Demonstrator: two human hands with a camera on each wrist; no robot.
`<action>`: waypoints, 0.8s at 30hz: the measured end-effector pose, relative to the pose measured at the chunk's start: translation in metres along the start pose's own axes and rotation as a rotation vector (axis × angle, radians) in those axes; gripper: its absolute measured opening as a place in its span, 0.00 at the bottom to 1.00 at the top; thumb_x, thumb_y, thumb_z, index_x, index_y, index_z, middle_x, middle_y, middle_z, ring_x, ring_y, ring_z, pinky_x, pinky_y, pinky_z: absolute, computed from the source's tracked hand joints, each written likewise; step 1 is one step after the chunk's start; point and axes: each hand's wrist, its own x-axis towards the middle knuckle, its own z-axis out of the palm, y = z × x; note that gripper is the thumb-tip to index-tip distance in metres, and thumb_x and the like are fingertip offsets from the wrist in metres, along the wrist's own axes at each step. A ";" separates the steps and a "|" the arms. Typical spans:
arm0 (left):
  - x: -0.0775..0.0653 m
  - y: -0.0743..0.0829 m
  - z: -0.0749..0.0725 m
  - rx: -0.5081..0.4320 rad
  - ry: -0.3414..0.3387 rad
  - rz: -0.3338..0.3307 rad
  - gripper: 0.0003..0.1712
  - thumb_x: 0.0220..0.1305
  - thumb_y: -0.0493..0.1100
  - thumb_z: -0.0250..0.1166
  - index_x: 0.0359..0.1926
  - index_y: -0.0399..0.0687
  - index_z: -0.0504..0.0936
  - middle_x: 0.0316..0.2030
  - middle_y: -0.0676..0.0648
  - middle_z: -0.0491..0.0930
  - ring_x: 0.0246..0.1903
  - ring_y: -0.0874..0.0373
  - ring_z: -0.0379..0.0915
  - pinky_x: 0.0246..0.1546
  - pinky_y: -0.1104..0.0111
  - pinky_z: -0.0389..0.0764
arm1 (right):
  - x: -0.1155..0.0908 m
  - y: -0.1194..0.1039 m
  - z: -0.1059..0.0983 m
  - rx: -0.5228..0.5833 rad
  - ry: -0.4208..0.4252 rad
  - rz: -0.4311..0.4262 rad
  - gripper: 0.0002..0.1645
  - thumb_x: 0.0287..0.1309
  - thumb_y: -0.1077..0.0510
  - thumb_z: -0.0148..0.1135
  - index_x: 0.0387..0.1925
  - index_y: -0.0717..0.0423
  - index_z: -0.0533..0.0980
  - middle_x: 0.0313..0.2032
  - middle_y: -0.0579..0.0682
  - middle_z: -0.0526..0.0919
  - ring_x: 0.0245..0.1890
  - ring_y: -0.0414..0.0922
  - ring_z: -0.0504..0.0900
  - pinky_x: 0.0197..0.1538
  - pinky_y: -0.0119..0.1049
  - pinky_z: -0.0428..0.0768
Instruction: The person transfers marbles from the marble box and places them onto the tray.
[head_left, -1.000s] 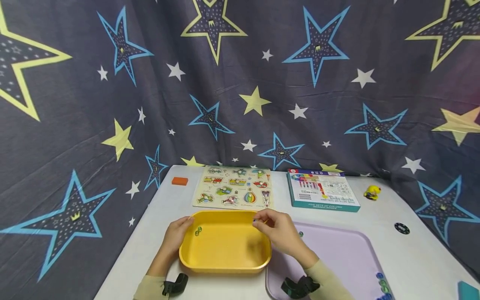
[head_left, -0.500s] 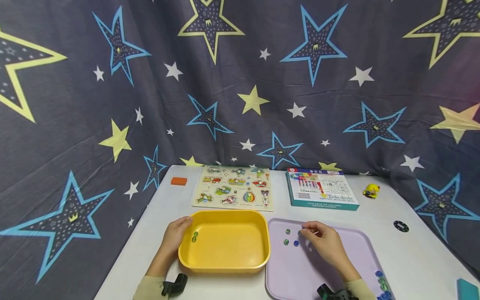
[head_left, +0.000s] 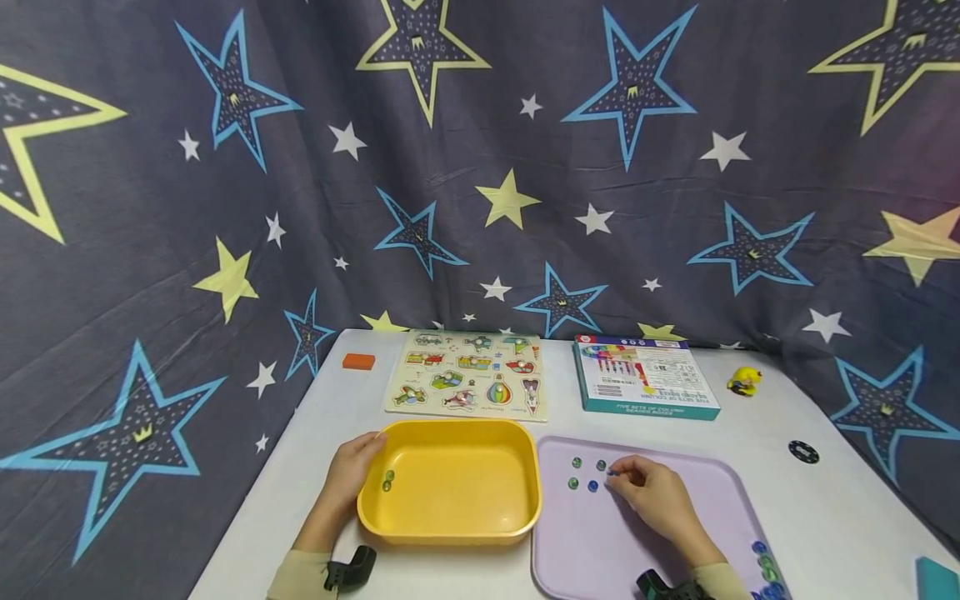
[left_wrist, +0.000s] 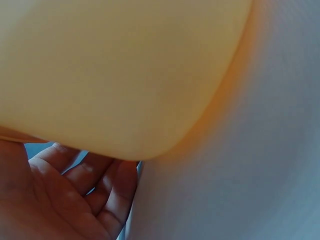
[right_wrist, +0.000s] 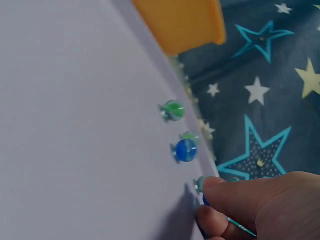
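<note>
My left hand [head_left: 349, 473] holds the left side of a yellow tray [head_left: 450, 533], thumb at the rim; in the left wrist view its fingers [left_wrist: 117, 195] reach beneath the tray. Two green marbles [head_left: 387, 481] lie inside near that side. Over the purple tray [head_left: 600, 550], my right hand [head_left: 660, 498] pinches a blue marble [head_left: 613, 472] between thumb and fingers, mostly covered in the right wrist view. Just left of the fingertips lie a blue marble [head_left: 593, 486], a greenish marble [head_left: 602, 465] and two green ones, the nearer being this green marble [head_left: 573, 483].
More blue and green marbles [head_left: 767, 568] line the purple tray's right edge. Behind stand a picture puzzle board [head_left: 468, 375] and a flat teal-edged box [head_left: 645, 379]. An orange block [head_left: 358, 362], yellow toy figure [head_left: 744, 382] and black chip [head_left: 803, 452] lie around.
My right hand has moved right from above the yellow tray to the purple tray, then slightly further right. The two green marbles in the yellow tray have shifted slightly; my left hand stays put.
</note>
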 end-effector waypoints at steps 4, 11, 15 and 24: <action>0.000 0.000 0.000 0.005 -0.002 0.001 0.25 0.63 0.54 0.54 0.50 0.39 0.77 0.44 0.43 0.79 0.43 0.54 0.74 0.47 0.63 0.74 | -0.001 -0.002 0.002 -0.046 0.006 -0.011 0.06 0.44 0.55 0.68 0.28 0.47 0.79 0.20 0.40 0.75 0.22 0.37 0.70 0.27 0.30 0.66; 0.001 -0.001 -0.001 0.018 -0.006 0.010 0.25 0.63 0.54 0.54 0.50 0.39 0.77 0.44 0.43 0.79 0.44 0.53 0.74 0.49 0.60 0.73 | -0.002 -0.004 0.002 -0.047 -0.001 -0.006 0.07 0.43 0.56 0.67 0.29 0.49 0.79 0.20 0.41 0.73 0.22 0.38 0.68 0.26 0.30 0.65; 0.000 -0.001 0.000 0.010 -0.012 0.009 0.26 0.63 0.55 0.54 0.50 0.39 0.77 0.44 0.43 0.79 0.42 0.54 0.75 0.48 0.61 0.74 | -0.001 -0.002 0.003 -0.033 0.018 -0.005 0.08 0.43 0.57 0.68 0.30 0.49 0.79 0.20 0.41 0.73 0.22 0.37 0.69 0.26 0.29 0.66; 0.001 -0.002 0.000 0.006 -0.017 0.010 0.26 0.61 0.56 0.55 0.50 0.41 0.77 0.44 0.44 0.79 0.43 0.54 0.75 0.47 0.62 0.74 | 0.003 -0.003 0.002 0.018 0.079 -0.012 0.09 0.46 0.57 0.67 0.33 0.52 0.80 0.21 0.43 0.75 0.21 0.37 0.70 0.22 0.28 0.68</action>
